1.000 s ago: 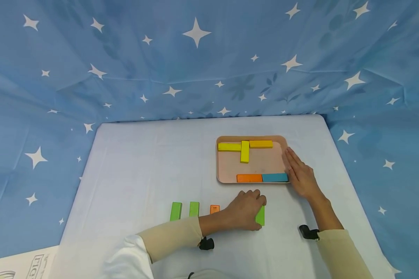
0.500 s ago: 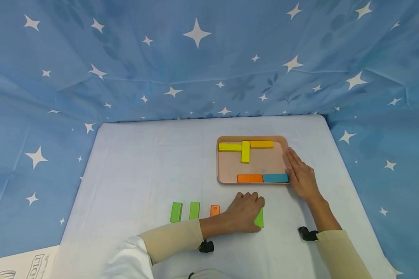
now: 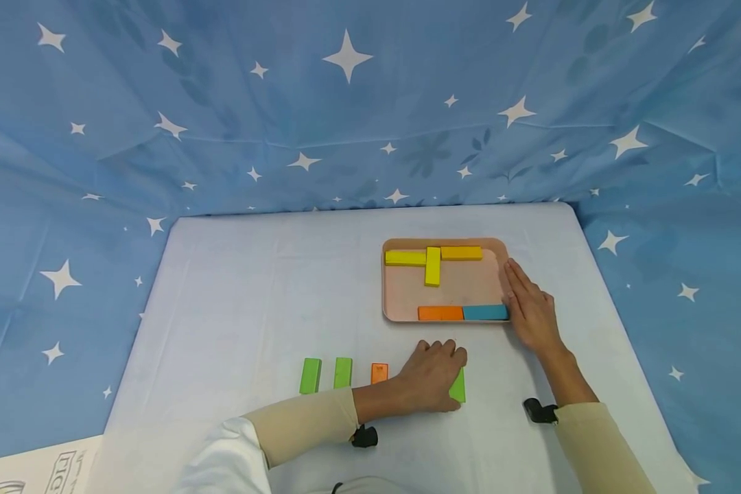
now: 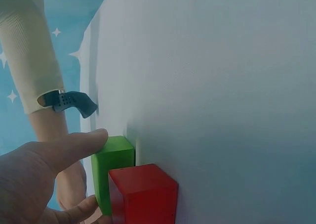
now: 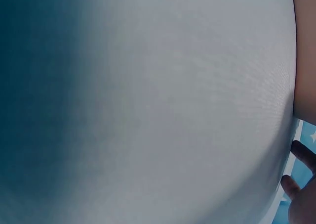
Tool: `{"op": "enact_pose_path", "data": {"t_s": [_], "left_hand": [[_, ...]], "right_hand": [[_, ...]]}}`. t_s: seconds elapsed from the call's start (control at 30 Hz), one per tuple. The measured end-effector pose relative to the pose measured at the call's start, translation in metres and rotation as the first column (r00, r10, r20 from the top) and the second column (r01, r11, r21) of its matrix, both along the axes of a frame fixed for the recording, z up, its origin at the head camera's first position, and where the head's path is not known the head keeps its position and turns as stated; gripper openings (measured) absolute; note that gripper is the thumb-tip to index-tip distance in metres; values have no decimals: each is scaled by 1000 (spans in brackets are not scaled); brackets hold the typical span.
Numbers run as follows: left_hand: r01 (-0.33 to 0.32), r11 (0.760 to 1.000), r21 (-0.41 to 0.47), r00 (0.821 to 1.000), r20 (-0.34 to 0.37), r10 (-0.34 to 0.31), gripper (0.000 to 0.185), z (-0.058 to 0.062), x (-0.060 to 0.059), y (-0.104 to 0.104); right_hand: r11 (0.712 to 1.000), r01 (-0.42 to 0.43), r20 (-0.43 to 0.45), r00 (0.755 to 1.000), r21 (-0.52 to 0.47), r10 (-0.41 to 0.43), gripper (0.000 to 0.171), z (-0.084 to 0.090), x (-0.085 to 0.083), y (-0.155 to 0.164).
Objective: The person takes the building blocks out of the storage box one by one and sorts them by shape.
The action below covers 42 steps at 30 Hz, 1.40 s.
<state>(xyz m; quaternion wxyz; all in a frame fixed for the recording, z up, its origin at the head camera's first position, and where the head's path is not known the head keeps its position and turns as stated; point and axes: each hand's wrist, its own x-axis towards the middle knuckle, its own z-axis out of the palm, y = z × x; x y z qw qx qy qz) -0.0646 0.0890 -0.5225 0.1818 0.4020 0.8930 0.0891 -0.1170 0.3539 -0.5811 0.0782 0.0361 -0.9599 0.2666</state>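
In the head view my left hand (image 3: 429,376) reaches across the front of the table and grips a green block (image 3: 458,385) between thumb and fingers. Seen in the left wrist view, the thumb lies on the near end of that green block (image 4: 116,147), and a red block (image 4: 144,189) stands close beside it; the hand hides the red one from the head view. My right hand (image 3: 532,312) rests along the right rim of a pink tray (image 3: 401,295), its fingers straight. Skin and two fingertips (image 5: 291,187) show at the right wrist view's edge; whose cannot be told.
Inside the tray lie two yellow blocks (image 3: 432,267), an amber block (image 3: 461,253), an orange block (image 3: 440,313) and a blue block (image 3: 484,312). Left of my left hand are two green blocks (image 3: 311,375) and a small orange block (image 3: 379,372). A printed sheet (image 3: 31,470) lies at lower left.
My left hand has drawn slightly toward me with the green block over the last second. My right hand keeps its place at the tray, and the blocks in the tray have not moved.
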Motion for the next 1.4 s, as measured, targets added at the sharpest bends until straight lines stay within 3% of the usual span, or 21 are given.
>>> {"op": "enact_pose_path", "data": {"t_s": [1.03, 1.17, 1.3, 1.4], "left_hand": [[0, 1000, 24, 1000, -11, 0, 62, 0, -2, -2], [15, 1000, 26, 1000, -22, -14, 73, 1, -1, -4], [56, 995, 77, 998, -24, -54, 81, 13, -13, -8], [60, 990, 124, 998, 9, -62, 67, 29, -36, -13]], "right_hand": [[993, 34, 98, 994, 109, -45, 59, 8, -37, -4], [993, 37, 104, 993, 117, -49, 59, 9, -41, -5], [993, 30, 97, 994, 111, -41, 58, 10, -42, -6], [994, 26, 98, 994, 105, -36, 58, 9, -44, -7]]}}
